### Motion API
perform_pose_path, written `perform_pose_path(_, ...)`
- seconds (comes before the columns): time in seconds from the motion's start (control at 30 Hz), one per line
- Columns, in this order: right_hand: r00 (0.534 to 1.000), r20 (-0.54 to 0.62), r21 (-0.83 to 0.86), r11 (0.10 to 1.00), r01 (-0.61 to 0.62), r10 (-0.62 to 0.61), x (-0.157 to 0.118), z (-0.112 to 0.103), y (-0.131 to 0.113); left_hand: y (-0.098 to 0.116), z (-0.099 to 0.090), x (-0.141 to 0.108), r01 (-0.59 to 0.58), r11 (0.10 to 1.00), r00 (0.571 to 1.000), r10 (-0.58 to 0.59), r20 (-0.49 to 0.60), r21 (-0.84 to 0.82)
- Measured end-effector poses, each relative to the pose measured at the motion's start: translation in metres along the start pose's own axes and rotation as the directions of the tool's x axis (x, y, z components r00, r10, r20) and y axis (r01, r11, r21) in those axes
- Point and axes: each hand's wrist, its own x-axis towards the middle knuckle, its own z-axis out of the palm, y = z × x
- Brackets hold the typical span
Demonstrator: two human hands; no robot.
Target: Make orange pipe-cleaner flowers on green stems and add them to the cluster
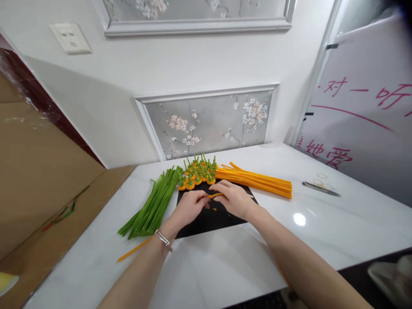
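My left hand [192, 207] is closed, pinching one end of an orange pipe cleaner [216, 195] above a black mat [196, 224]. From the right, my right hand [236, 199] curls its fingers round the same pipe cleaner. A pale thin tip [250, 196] shows beyond the right hand; what it belongs to is hidden. Just behind the hands cluster several small orange pumpkin-like pieces [198, 176] with green tops and stems. Green pipe cleaners [154, 204] lie in a bundle left of the mat, and an orange bundle [257, 180] lies to the right.
On the white table [322, 227], a slim metal tool [322, 189] lies at the right beside thin pale rings [318, 182]. A loose orange pipe cleaner [133, 250] rests near my left forearm. Cardboard [48, 184] borders the left, a wall [206, 60] the back.
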Motion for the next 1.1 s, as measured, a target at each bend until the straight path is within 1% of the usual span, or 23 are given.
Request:
perform_pose_path(0.07,0.989,0.002,-0.21,0.967,0.144,-0.147,-0.002,0.002,-0.001,-0.002,0.0,-0.001,0.015,0.999,1.0,-0.014,0.025,-0.04)
perform_pose_path(0.1,0.981,0.018,-0.292,0.937,0.191,-0.195,-0.002,0.003,-0.001,-0.003,0.001,-0.003,0.035,0.996,0.999,-0.032,0.044,-0.08)
perform_pose_path(0.17,0.973,0.043,-0.374,0.9,0.225,-0.226,-0.002,0.005,-0.001,-0.002,0.003,-0.005,0.108,0.976,0.992,-0.092,0.089,-0.189)
perform_pose_path(0.23,0.975,0.052,-0.383,0.898,0.219,-0.215,-0.003,0.007,-0.001,-0.002,0.005,-0.008,0.164,0.947,0.984,-0.137,0.114,-0.278)
perform_pose_path(0.27,0.981,0.043,-0.341,0.921,0.19,-0.187,-0.003,0.008,-0.001,-0.003,0.006,-0.009,0.15,0.946,0.987,-0.128,0.094,-0.287)
perform_pose_path(0.3,0.989,0.031,-0.27,0.952,0.146,-0.143,-0.003,0.009,-0.002,-0.003,0.006,-0.01,0.105,0.959,0.994,-0.095,0.049,-0.262)
perform_pose_path(0.37,0.999,0.016,-0.097,0.994,0.045,-0.044,-0.003,0.012,-0.003,-0.004,0.008,-0.012,-0.03,0.991,0.998,0.023,-0.055,-0.13)
perform_pose_path(0.4,1.0,0.018,-0.023,1.0,0.001,0.0,-0.003,0.014,-0.004,-0.005,0.009,-0.014,-0.09,0.995,0.991,0.086,-0.102,-0.038)
perform_pose_path(0.47,0.997,0.039,0.065,0.996,-0.062,0.06,-0.002,0.019,-0.003,-0.006,0.011,-0.016,-0.167,0.974,0.968,0.191,-0.163,0.151)
perform_pose_path(0.5,0.995,0.056,0.093,0.992,-0.087,0.082,-0.002,0.021,-0.002,-0.006,0.012,-0.018,-0.197,0.95,0.953,0.244,-0.178,0.244)
perform_pose_path(0.57,0.985,0.105,0.168,0.974,-0.154,0.137,-0.002,0.025,0.002,-0.006,0.015,-0.021,-0.267,0.867,0.915,0.365,-0.172,0.42)
perform_pose_path(0.63,0.969,0.168,0.235,0.947,-0.219,0.182,-0.002,0.028,0.006,-0.006,0.019,-0.022,-0.336,0.757,0.875,0.471,-0.112,0.56)
perform_pose_path(0.67,0.96,0.199,0.26,0.934,-0.244,0.196,-0.002,0.028,0.008,-0.007,0.02,-0.023,-0.362,0.71,0.86,0.504,-0.077,0.604)
perform_pose_path(0.7,0.953,0.225,0.279,0.923,-0.263,0.204,-0.003,0.027,0.009,-0.008,0.021,-0.023,-0.378,0.678,0.85,0.524,-0.054,0.63)
perform_pose_path(0.77,0.946,0.251,0.305,0.911,-0.277,0.204,-0.004,0.024,0.01,-0.01,0.023,-0.023,-0.379,0.67,0.844,0.533,-0.059,0.638)
perform_pose_path(0.83,0.95,0.244,0.317,0.91,-0.267,0.194,-0.005,0.019,0.008,-0.012,0.024,-0.023,-0.354,0.708,0.85,0.517,-0.107,0.611)
perform_pose_path(0.87,0.958,0.221,0.315,0.916,-0.248,0.184,-0.005,0.017,0.007,-0.013,0.024,-0.023,-0.339,0.73,0.853,0.505,-0.134,0.593)
perform_pose_path(0.93,0.983,0.127,0.267,0.95,-0.161,0.131,-0.005,0.015,0.005,-0.014,0.024,-0.024,-0.313,0.764,0.86,0.48,-0.172,0.565)
perform_pose_path(1.0,0.999,0.027,0.166,0.985,-0.041,0.037,-0.005,0.016,0.003,-0.015,0.024,-0.024,-0.297,0.787,0.867,0.459,-0.192,0.542)
perform_pose_path(1.07,0.999,-0.015,0.085,0.996,0.037,-0.036,-0.005,0.019,0.002,-0.014,0.024,-0.025,-0.29,0.798,0.872,0.448,-0.197,0.528)
perform_pose_path(1.1,0.999,-0.013,0.076,0.996,0.046,-0.045,-0.005,0.021,0.001,-0.014,0.023,-0.025,-0.292,0.797,0.872,0.449,-0.195,0.529)
